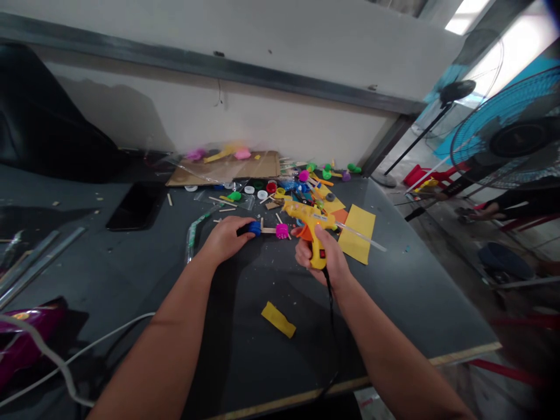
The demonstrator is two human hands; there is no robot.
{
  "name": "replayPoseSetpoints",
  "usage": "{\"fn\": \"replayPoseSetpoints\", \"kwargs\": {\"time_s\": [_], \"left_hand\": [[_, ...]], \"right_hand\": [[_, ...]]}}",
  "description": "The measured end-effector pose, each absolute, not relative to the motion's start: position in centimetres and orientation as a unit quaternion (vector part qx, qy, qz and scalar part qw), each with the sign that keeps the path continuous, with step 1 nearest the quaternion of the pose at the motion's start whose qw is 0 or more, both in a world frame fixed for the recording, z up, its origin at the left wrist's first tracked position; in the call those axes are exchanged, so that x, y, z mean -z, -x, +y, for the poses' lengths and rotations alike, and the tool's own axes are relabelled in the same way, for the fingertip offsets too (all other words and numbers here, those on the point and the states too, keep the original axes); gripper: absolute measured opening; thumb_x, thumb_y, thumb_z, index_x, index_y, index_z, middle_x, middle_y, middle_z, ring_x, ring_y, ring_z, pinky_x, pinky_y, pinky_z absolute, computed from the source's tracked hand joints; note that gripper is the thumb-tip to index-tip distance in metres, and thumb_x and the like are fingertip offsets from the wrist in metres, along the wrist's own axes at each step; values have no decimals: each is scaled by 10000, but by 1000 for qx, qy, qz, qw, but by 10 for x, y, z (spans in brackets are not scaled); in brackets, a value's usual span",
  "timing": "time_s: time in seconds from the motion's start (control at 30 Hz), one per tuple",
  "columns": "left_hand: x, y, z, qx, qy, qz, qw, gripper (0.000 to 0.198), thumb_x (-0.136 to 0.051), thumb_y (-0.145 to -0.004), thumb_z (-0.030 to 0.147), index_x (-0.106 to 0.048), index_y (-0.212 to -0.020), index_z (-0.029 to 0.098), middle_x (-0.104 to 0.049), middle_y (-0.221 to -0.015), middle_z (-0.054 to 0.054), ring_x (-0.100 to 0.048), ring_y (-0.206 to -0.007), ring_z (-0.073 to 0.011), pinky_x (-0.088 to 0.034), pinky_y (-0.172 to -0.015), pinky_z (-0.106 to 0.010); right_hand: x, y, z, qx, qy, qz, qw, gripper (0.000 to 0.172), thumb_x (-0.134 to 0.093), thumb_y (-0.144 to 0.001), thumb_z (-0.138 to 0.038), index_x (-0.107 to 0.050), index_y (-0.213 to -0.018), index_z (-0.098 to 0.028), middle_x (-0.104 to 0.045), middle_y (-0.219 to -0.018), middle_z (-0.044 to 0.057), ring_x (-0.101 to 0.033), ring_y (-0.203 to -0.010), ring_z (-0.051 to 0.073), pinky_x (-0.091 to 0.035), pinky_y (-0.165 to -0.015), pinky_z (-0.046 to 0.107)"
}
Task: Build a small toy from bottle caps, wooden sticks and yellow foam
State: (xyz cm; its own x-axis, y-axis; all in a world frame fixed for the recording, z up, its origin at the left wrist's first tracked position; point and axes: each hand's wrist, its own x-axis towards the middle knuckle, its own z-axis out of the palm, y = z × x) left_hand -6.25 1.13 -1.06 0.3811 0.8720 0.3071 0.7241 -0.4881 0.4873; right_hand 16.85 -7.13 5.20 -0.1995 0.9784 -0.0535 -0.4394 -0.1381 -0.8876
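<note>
My right hand [324,254] is wrapped round the handle of a yellow glue gun [312,219], its nozzle pointing left. A clear glue stick [363,236] pokes out of the gun's back end. On the dark tabletop, my left hand [230,236] pinches a blue clay piece [254,228]. From that piece a wooden stick [268,230] runs right to a pink clay lump [282,231]. The gun's nozzle is above and slightly right of the pink lump. Part of the blue piece is hidden by my fingers.
A yellow paper strip [279,319] lies near the front, and yellow paper [357,233] at right. Caps, sticks and clay bits lie behind, by cardboard [258,166]. A phone [136,206] rests at left. The gun's black cord [331,309] hangs over the front edge.
</note>
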Motion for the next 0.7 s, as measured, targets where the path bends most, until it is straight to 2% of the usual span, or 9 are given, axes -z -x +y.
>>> {"fn": "replayPoseSetpoints", "kwargs": {"time_s": [0.2,0.33,0.47,0.57,0.7], "left_hand": [[10,63,11,-260,-820,489,145,401,-563,-808,407,-618,-1150,205,-658,-1127,-79,-577,-1051,-240,-435,-924,-366],[8,62,10,-260,-815,496,151,399,-561,-809,401,-618,-1153,206,-655,-1135,-82,-573,-1059,-241,-432,-930,-378],[6,62,10,-257,-815,495,157,401,-545,-815,402,-609,-1164,216,-650,-1147,-79,-569,-1068,-242,-430,-934,-379],[7,63,12,-248,-814,502,152,401,-544,-808,420,-609,-1161,242,-656,-1131,-68,-577,-1052,-252,-437,-920,-383],[9,64,15,-246,-810,511,152,403,-534,-808,445,-611,-1157,258,-651,-1140,-70,-574,-1061,-267,-447,-904,-389]], "right_hand": [[-70,-176,-72,-714,257,-385,525,382,-476,-784,-494,-492,-563,-182,-415,-473,-26,-352,-393,82,-295,-405,225],[-95,-187,-76,-685,256,-382,566,236,-500,-783,-396,-557,-712,-178,-506,-610,-8,-439,-464,84,-366,-436,214],[-108,-222,-79,-633,304,-346,622,209,-563,-808,-377,-589,-909,-196,-591,-840,17,-542,-620,95,-459,-495,211],[-94,-263,-78,-590,375,-296,651,234,-647,-771,-361,-585,-935,-205,-608,-816,3,-587,-691,109,-524,-572,221],[-57,-315,-82,-501,505,-228,665,194,-693,-724,-291,-623,-878,-195,-643,-756,4,-606,-641,106,-532,-554,206]]}}
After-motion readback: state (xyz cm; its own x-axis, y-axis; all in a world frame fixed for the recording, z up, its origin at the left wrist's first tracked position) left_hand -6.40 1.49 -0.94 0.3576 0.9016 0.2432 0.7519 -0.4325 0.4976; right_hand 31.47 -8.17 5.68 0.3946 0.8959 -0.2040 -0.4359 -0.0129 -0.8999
